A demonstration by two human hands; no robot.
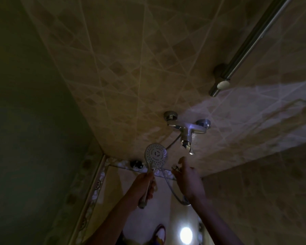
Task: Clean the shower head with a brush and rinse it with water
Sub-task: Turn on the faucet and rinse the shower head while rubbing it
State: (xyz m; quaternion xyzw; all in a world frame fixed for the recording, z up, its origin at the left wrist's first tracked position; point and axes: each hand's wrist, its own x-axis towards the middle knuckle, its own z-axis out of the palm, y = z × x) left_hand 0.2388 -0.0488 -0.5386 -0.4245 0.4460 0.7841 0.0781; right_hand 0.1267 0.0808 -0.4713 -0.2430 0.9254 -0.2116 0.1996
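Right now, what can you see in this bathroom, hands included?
Shower head: one, chrome with white face, held up facing the camera.
Hose: one, silvery, looping below between the hands.
Mixer tap: one, chrome, on the tiled wall.
Rail: one, metal, upper right wall.
Wall tiles: beige, diamond pattern.
Left hand: grips the shower head's handle.
Right hand: raised toward the tap lever; a small shiny thing at its fingers, unclear.

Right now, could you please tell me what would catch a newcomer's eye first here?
The round shower head, nozzles facing the camera, held by its handle in the left hand at lower centre. The right hand reaches up, fingers extended, towards the chrome mixer tap on the tiled wall.
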